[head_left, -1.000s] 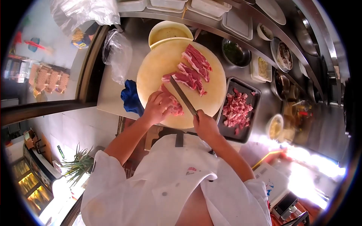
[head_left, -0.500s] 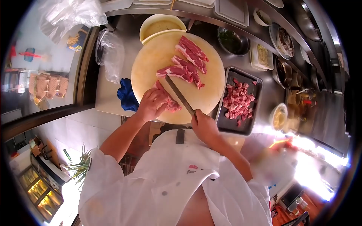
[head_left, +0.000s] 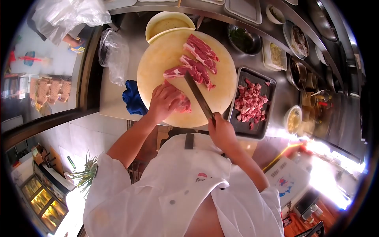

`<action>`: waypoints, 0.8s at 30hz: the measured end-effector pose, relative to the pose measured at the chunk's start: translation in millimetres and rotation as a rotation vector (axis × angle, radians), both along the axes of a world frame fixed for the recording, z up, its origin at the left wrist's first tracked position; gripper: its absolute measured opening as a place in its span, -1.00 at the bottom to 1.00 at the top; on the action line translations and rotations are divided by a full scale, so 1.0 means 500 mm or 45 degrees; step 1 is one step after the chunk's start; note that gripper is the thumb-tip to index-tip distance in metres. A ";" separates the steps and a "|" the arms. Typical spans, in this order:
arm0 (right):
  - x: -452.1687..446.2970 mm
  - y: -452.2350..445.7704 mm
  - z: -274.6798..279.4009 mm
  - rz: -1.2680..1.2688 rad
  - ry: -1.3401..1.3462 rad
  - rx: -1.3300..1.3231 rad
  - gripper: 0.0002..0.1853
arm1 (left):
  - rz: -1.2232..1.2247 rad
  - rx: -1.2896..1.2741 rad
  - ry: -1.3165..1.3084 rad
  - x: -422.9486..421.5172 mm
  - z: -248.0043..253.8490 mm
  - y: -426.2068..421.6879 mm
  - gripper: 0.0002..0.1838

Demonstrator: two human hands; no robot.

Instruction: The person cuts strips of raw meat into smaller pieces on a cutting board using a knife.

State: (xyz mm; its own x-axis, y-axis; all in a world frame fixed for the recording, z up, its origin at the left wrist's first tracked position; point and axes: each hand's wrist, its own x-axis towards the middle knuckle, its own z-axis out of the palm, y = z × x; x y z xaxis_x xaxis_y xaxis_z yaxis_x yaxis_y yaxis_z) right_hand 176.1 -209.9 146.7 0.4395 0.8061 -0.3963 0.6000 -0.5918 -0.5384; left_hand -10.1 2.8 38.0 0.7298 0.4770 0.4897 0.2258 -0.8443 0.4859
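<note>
A: In the head view, the long dark-bladed knife [head_left: 199,94] has shifted to the right since the earlier frame, along with the right hand [head_left: 222,129] that carries it. The left hand [head_left: 162,103] has settled further over its piece of pink raw meat [head_left: 184,104].

B: How are the fingers?

A: The right hand's are wrapped tight around the knife's handle. The left hand's are bent over the meat, resting on it; whether they pinch it, I can't tell, since the palm side is hidden.

B: And where does that piece lie?

A: At the near left part of the round, cream-coloured cutting board [head_left: 158,63]. Beyond it, on the same board, are red strips of raw meat with white fat [head_left: 201,49]. The knife's tip overlaps the nearest strip from this angle, but contact is unclear.

B: What's around the board?

A: On the steel desk [head_left: 136,37], a dark rectangular tray [head_left: 260,128] stands just to the right, holding small chunks of diced meat [head_left: 250,102]. A crumpled blue cloth [head_left: 134,98] sits at the left edge, and a round whitish tub [head_left: 170,14] stands behind.
</note>
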 end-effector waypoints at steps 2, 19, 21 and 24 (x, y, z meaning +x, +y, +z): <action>0.012 -0.019 -0.003 -0.055 -0.001 -0.014 -0.78 | -0.021 -0.054 0.089 0.032 0.017 0.014 -0.71; 0.033 -0.047 0.012 -0.042 0.087 0.047 -0.78 | -0.001 -0.012 0.483 0.052 0.073 0.010 -0.87; 0.031 -0.032 0.012 0.018 0.104 0.001 -0.77 | 0.128 -0.079 0.292 0.034 0.069 -0.018 -0.85; 0.024 -0.013 0.002 0.114 0.129 -0.039 -0.76 | 0.131 -0.079 0.188 0.012 0.058 -0.044 -0.82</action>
